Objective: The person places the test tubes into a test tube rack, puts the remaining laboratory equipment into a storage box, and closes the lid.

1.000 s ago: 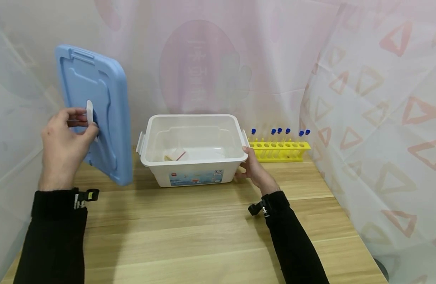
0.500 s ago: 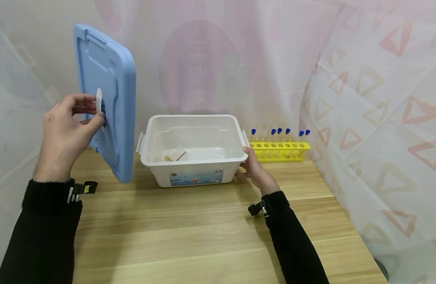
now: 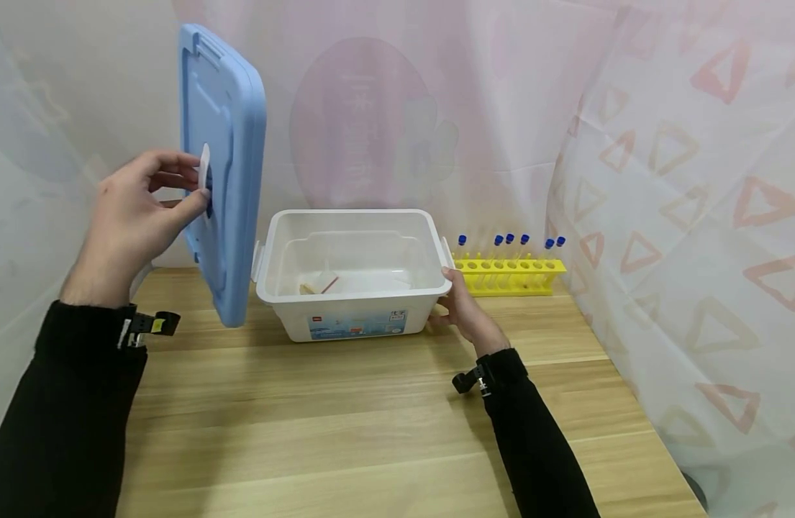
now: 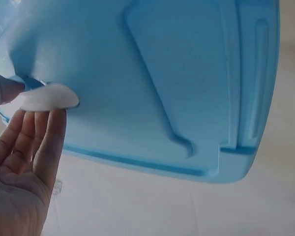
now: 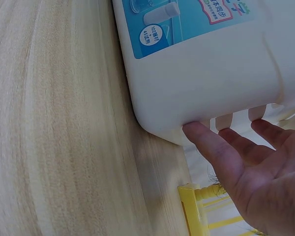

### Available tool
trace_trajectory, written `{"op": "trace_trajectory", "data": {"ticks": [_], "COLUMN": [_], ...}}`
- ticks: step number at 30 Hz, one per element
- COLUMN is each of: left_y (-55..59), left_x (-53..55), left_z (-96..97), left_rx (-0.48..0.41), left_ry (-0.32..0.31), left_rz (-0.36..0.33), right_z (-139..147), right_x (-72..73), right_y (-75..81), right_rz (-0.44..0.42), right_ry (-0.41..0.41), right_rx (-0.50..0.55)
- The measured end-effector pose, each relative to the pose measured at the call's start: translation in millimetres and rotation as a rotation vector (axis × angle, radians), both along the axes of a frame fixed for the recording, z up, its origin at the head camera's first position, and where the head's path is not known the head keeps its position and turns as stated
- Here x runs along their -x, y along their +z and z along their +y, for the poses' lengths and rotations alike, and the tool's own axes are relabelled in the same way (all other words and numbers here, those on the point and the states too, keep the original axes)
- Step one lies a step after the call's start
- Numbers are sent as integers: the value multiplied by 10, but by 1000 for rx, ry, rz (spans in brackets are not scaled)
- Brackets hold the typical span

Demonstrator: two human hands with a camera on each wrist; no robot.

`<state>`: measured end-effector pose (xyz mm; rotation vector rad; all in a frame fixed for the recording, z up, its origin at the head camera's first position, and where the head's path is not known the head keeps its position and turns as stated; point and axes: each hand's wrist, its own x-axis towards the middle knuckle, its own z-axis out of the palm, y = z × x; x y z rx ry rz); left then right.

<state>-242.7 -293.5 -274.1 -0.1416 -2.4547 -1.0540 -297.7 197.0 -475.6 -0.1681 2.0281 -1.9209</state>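
Note:
A light blue box lid (image 3: 242, 144) stands nearly upright in the air, left of a white plastic box (image 3: 345, 296). My left hand (image 3: 134, 216) pinches the white handle (image 3: 205, 167) in the middle of the lid. The left wrist view shows the thumb on one side of that handle (image 4: 49, 97) and the fingertips on the other. At the box's right end, my right hand (image 3: 465, 308) touches the wall under the rim. In the right wrist view its fingers (image 5: 211, 142) reach out fairly straight, tips against the box wall. A few small pieces (image 3: 318, 284) lie inside the uncovered box.
A yellow test tube rack (image 3: 510, 275) with several blue-capped tubes stands just right of the box, close behind my right hand. The wooden table (image 3: 358, 417) runs up to a pale printed curtain (image 3: 501, 108) at the back and sides.
My left hand has carried the lid up and to the right, toward the box, and the lid has turned more edge-on. My right hand and the box have stayed put.

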Motion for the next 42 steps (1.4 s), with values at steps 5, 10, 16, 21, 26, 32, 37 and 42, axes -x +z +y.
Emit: {"op": "trace_trajectory", "data": {"ticks": [5, 10, 16, 21, 26, 32, 37, 42], "left_y": [20, 7, 1, 30, 31, 8, -21, -43], "left_x": [97, 212, 348, 445, 545, 646, 724, 762], "left_z": [-31, -49, -10, 54, 102, 139, 167, 193], "left_rx": [-10, -66, -158, -155, -152, -109, -91, -77], "left_ry": [-71, -181, -265, -307, -381, -402, -419, -426], "left_rz": [-28, -8, -3, 25, 38, 21, -1, -33], "right_z": [-12, -15, -7, 7, -4, -7, -9, -34], "right_x": [-8, 1, 8, 0, -2, 2, 4, -6], "right_y": [12, 13, 7, 6, 10, -7, -17, -4], "right_rz": [-7, -4, -6, -8, -6, -12, -7, -3], "right_ry": [-7, -10, -5, -8, -19, -35, -34, -20], "right_rx": [-4, -12, -16, -21, -23, -19, -10, -9]}}
